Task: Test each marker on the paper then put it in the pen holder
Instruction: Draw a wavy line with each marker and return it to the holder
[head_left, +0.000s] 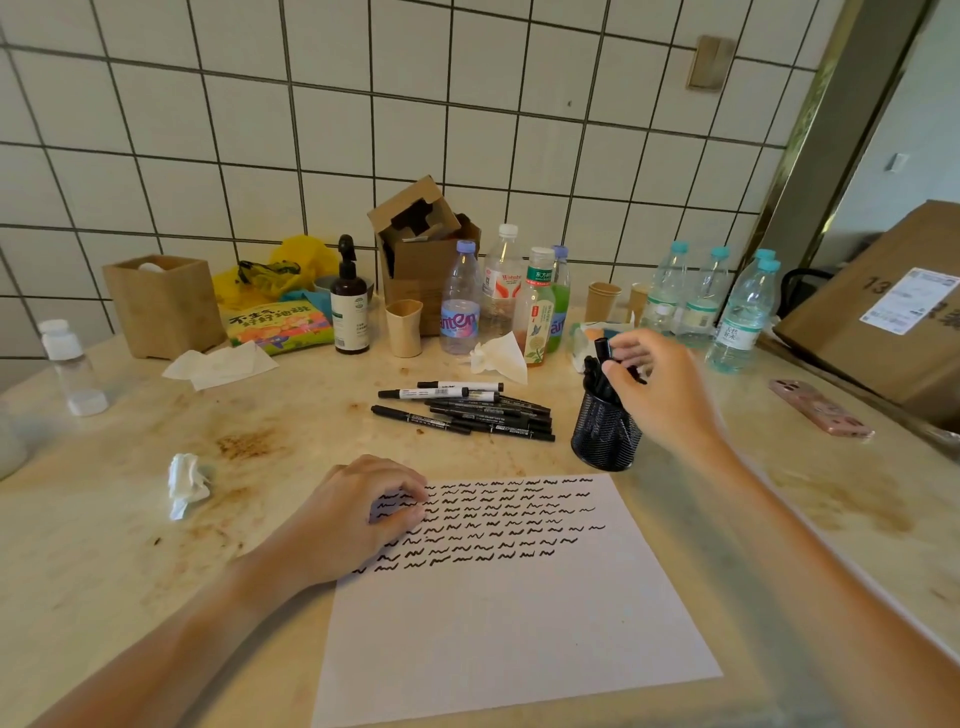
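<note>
A white paper (509, 613) lies in front of me, its upper half covered with rows of black squiggles. My left hand (358, 514) rests on the paper's top left corner with loosely curled fingers and holds nothing. A black mesh pen holder (605, 434) stands just beyond the paper's top right corner with several black markers in it. My right hand (657, 387) is at the holder's mouth, and its thumb and fingers pinch a black marker (602, 349) that stands in the holder. Several more markers (467, 410) lie in a pile on the table left of the holder.
Along the tiled wall stand plastic bottles (460, 301), paper cups (404, 327), a pump bottle (350, 306), cardboard boxes (415, 244) and a wooden box (163, 304). Crumpled tissues (187, 483) lie left of the paper. A pink phone (818, 408) and a large carton (893, 312) are at the right.
</note>
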